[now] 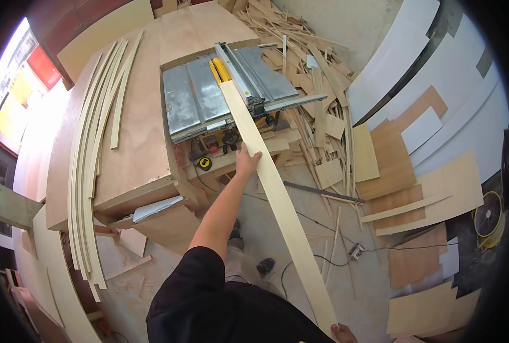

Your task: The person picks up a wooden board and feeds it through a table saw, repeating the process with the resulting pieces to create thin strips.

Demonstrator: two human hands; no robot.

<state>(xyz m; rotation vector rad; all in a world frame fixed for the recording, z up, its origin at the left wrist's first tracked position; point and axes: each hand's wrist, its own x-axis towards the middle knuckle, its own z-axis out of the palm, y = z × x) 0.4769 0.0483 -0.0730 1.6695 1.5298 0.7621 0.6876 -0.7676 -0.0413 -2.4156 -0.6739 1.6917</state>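
While plank rests on table saw
Centre frame, left hand clasps its edge; at bottom right, right hand finger state unclear.

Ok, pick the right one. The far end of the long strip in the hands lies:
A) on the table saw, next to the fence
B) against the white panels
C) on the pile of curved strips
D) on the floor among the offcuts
A: the long strip runs from the right hand at its near end, past the gripping left hand, up onto the table saw, ending alongside the fence.
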